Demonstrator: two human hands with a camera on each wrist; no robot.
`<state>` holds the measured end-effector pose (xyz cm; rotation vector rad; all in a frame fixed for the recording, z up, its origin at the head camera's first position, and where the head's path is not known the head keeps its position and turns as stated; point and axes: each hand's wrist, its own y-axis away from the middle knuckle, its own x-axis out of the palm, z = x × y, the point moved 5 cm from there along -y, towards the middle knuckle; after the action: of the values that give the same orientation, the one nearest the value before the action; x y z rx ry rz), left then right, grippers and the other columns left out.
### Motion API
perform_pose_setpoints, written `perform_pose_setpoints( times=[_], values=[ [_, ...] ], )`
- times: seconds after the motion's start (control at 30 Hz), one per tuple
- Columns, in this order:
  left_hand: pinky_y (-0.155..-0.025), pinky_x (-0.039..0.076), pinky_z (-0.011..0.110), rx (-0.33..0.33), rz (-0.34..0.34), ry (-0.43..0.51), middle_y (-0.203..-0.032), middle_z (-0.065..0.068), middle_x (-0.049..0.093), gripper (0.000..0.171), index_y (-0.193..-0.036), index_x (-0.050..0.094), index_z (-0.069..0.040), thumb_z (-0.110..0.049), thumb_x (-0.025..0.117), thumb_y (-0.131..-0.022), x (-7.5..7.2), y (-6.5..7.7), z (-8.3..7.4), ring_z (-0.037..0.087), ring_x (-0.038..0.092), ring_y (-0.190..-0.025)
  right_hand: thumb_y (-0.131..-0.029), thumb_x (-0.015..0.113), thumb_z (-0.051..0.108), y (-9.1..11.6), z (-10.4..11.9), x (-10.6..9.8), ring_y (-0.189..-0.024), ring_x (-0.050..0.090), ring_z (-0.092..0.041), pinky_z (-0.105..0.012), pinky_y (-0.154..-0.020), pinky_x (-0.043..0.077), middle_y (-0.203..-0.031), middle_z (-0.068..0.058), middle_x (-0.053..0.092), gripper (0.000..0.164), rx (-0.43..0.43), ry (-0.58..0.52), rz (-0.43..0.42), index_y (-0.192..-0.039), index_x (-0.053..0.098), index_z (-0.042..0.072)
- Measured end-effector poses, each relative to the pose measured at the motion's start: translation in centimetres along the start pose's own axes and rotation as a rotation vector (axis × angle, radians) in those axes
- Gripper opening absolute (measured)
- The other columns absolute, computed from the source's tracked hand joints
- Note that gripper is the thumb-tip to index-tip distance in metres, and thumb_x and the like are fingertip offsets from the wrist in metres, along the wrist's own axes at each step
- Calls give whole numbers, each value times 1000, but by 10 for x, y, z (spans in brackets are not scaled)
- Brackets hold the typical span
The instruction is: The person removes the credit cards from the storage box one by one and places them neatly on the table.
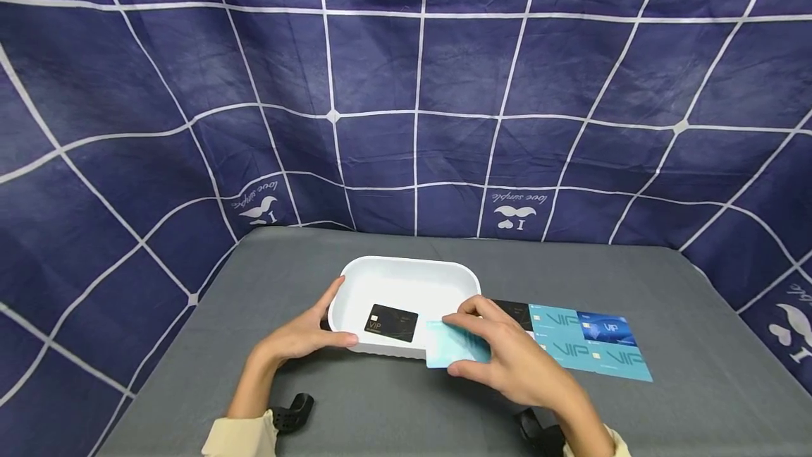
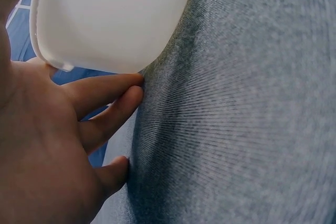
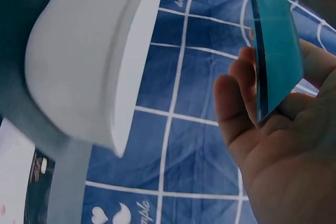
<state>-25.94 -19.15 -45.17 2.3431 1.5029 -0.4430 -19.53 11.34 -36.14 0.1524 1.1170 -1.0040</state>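
Observation:
A white plastic box (image 1: 406,270) with rounded corners stands on the grey table. My left hand (image 1: 304,333) holds its left end, thumb at the front rim and forefinger along the side; in the left wrist view, fingertips (image 2: 134,81) touch down near its base. My right hand (image 1: 507,351) pinches a light teal card (image 1: 452,344) between thumb and fingers, over the box's front right corner. In the right wrist view the teal card (image 3: 278,51) is tilted and apart from the box wall (image 3: 79,61). Inside the box lies a black VIP card (image 1: 391,323).
Right of the box, several cards lie edge to edge on the grey table (image 1: 698,344): a partly hidden black card (image 1: 514,312), a blue VIP card (image 1: 607,328) and teal VIP cards (image 1: 622,360). A dark blue curtain (image 1: 457,154) with white lines hangs behind.

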Motion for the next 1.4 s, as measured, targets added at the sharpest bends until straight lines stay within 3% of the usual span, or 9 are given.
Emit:
perform_pose_setpoints(
  times=[0.27,0.57,0.83,1.1,1.4],
  values=[
    [-111,13,61,-15,-3,-3,-163,16,6,114,-160,1,-21,-30,82,-80,0,2,1,36,10,-144,-83,80,37,34,-11,-20,-102,51,-6,-27,-81,45,-116,16,50,48,6,-33,-45,-126,66,21],
    [-111,12,60,-3,-6,15,-163,16,6,114,-160,1,-20,-29,82,-80,3,2,1,35,9,-144,-78,85,23,51,-30,-26,-100,51,-5,-24,-81,44,-115,15,50,54,15,49,-66,-128,65,14],
    [-111,11,60,-10,-7,16,-163,15,6,114,-160,2,-20,-28,82,-80,3,0,0,35,9,-144,-79,84,27,64,-61,-28,-97,51,-5,-26,-79,45,-113,14,52,51,110,48,25,-125,66,14],
    [-111,13,59,-16,-10,-2,-163,16,8,113,-160,2,-20,-29,82,-80,2,-1,-1,35,12,-144,-77,86,26,75,-82,-31,-93,50,-4,-26,-76,44,-107,14,52,52,149,94,45,-122,68,8],
    [-111,12,60,-27,-8,9,-163,16,6,114,-160,1,-22,-29,82,-80,2,-2,-1,35,11,-144,-77,85,30,79,-96,-36,-94,51,-6,-29,-78,46,-107,13,54,50,191,117,60,-120,69,11]
  ],
)
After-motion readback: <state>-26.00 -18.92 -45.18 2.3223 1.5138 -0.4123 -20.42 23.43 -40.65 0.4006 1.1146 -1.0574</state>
